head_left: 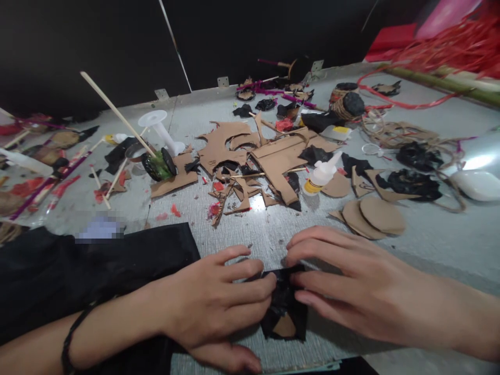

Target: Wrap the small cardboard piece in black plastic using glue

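Note:
In front of me on the table lies a small piece of thin black sheet (pixel 287 330), partly folded over brown cardboard that shows as a tan patch near its lower edge. My left hand (pixel 219 299) reaches in from the left, fingers apart, with fingertips touching the sheet's upper left part. From the right, my right hand (pixel 351 284) rests its fingertips on the opposite edge, its fingers also spread. Beyond the right hand are stacked cardboard discs (pixel 383 214) and a white glue bottle (pixel 321 174) with a yellow label.
Cut cardboard scraps (pixel 224 146) cover the table's middle. A large black sheet (pixel 156 255) lies at left. Further back stand a white spool (pixel 156 125) and a green-black roll with a stick (pixel 113 112). Twine (pixel 402 133) and red strips (pixel 449 47) lie at right.

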`<action>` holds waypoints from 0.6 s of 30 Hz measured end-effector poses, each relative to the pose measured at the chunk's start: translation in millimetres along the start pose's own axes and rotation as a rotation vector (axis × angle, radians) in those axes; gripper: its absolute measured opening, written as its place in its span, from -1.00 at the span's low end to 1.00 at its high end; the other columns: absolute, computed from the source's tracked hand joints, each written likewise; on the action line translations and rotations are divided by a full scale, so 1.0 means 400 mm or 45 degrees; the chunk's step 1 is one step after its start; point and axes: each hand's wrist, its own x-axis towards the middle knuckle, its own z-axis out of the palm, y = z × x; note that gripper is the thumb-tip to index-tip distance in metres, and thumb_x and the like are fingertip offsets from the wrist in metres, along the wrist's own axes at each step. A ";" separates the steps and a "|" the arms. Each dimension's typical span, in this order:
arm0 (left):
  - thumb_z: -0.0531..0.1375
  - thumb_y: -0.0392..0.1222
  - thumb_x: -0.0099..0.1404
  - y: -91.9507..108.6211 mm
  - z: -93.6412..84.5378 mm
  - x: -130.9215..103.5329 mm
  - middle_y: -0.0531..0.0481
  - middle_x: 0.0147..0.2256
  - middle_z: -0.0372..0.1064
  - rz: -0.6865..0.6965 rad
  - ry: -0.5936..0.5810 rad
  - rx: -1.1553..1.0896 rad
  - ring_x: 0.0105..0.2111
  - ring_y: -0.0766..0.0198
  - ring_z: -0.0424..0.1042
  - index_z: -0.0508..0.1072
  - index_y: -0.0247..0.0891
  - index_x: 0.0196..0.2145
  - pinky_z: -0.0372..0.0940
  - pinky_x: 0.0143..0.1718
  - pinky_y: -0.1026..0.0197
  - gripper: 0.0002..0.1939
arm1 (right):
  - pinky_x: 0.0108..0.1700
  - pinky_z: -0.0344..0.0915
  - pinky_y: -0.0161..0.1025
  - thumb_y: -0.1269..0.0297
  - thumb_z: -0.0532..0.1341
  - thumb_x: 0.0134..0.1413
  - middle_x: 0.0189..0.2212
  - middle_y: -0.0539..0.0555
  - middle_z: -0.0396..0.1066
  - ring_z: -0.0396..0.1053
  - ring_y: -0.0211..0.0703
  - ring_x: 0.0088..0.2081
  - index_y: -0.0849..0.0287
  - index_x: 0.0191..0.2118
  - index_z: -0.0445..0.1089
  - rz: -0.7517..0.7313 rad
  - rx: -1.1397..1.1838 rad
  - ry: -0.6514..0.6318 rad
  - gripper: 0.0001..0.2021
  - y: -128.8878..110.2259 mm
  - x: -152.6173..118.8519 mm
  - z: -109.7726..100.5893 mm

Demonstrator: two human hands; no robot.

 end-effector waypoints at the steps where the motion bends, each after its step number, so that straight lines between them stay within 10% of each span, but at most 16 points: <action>1: 0.05 0.19 0.70 0.000 0.001 -0.001 -0.17 0.12 0.66 -0.008 0.005 -0.009 0.05 0.02 0.52 0.60 -0.40 0.06 0.16 0.46 -0.03 -0.43 | 0.08 0.60 -0.07 0.36 0.20 0.57 -0.14 0.19 0.58 0.56 0.02 0.03 0.23 -0.21 0.61 0.006 -0.004 0.014 -0.73 0.002 -0.001 -0.001; 18: -0.08 0.13 0.75 -0.004 -0.001 0.000 -0.29 0.07 0.66 -0.045 0.070 -0.145 0.08 -0.03 0.57 0.52 -0.46 0.13 0.29 0.33 -0.06 -0.40 | 0.29 0.54 -0.05 0.34 0.22 0.56 0.02 0.20 0.62 0.53 0.02 0.21 0.20 -0.13 0.61 -0.084 0.057 -0.105 -0.79 0.005 -0.002 -0.002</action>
